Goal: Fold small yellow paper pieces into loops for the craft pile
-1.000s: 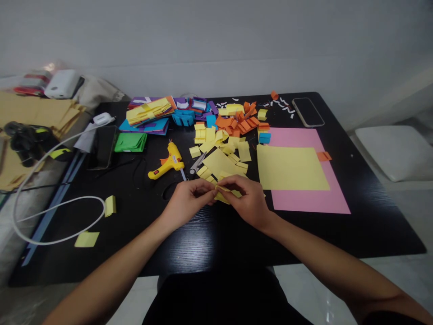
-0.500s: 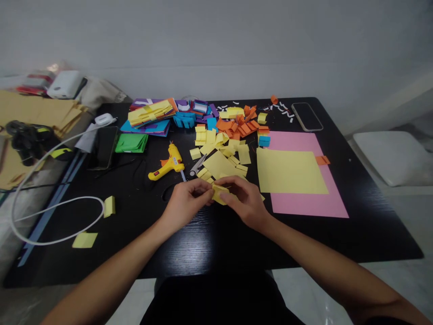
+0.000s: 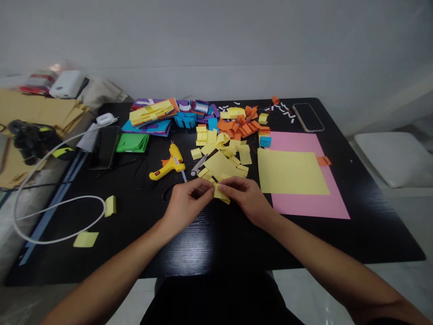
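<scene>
A small white label [image 3: 176, 160] sits on the body of the yellow plastic glue gun [image 3: 165, 168], its print too small to read. To the right of the glue gun and nearer the person, a small folded yellow paper piece [image 3: 222, 195] is held between both hands. The left hand [image 3: 189, 197] pinches its left edge between thumb and fingers; the right hand [image 3: 249, 198] pinches its upper right corner. Half a second ago the right thumb lay across the piece's face; now it has shifted up to the corner, baring more of the paper.

Just right of the glue gun lie grey-handled metal scissors [image 3: 196, 170], then a heap of cut yellow paper [image 3: 221, 163], its near edge partly hidden by the hands. Farther right, a yellow rectangular paper sheet [image 3: 292, 171] overlaps a pink paper sheet [image 3: 309, 207] on the black wooden worktop [image 3: 237, 253]. Beyond the glue gun, to its left, is a green paper stack [image 3: 133, 142].
</scene>
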Demonstrator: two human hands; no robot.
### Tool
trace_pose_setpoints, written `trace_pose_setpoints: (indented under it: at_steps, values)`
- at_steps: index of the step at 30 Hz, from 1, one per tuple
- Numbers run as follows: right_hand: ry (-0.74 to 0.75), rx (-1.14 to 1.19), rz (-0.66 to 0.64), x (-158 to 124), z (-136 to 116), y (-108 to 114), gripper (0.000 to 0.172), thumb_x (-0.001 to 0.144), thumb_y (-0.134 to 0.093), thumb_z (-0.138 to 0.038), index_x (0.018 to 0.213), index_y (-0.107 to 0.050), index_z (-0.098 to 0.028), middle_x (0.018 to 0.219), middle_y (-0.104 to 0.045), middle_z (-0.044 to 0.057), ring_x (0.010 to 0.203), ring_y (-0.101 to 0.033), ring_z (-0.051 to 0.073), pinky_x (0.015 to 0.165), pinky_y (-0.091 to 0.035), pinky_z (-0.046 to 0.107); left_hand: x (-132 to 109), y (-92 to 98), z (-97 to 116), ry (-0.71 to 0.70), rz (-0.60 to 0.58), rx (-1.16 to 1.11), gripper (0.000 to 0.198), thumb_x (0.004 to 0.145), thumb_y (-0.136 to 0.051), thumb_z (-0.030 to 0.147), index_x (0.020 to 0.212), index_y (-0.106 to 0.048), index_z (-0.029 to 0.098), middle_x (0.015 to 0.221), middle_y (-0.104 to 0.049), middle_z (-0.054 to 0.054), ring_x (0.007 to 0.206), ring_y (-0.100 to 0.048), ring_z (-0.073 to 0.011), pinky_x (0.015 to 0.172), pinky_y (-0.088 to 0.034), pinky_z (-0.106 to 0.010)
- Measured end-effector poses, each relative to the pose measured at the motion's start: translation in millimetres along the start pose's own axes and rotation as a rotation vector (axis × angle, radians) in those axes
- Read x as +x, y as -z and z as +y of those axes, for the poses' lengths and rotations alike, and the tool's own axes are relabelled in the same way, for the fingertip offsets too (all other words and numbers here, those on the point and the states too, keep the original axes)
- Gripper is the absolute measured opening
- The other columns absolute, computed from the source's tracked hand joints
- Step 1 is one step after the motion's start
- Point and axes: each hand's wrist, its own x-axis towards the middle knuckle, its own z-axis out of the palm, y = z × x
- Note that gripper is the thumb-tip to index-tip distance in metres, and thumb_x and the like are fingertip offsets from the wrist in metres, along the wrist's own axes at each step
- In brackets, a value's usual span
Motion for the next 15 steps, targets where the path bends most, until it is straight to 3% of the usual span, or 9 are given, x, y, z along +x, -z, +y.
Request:
trace_pose_setpoints:
  at_steps: [15]
  values:
    - [0.253, -0.221, 0.086, -4.4, -3.4, -1.8, 0.012, 0.083, -0.082, -0.033, 0.085, -0.078, -0.022, 0.087, -0.08, 0.003, 0.081, -0.074, 0.018, 0.075, -0.062, 0.032, -1.8, 0.8, 0.9, -0.127, -0.042, 0.071, 0.017, 0.095, -0.066, 0.033, 0.094, -0.074, 0.017, 0.076, -0.074, -0.001, 0.067, -0.067, -0.0129, 0.065, -0.052, -0.022]
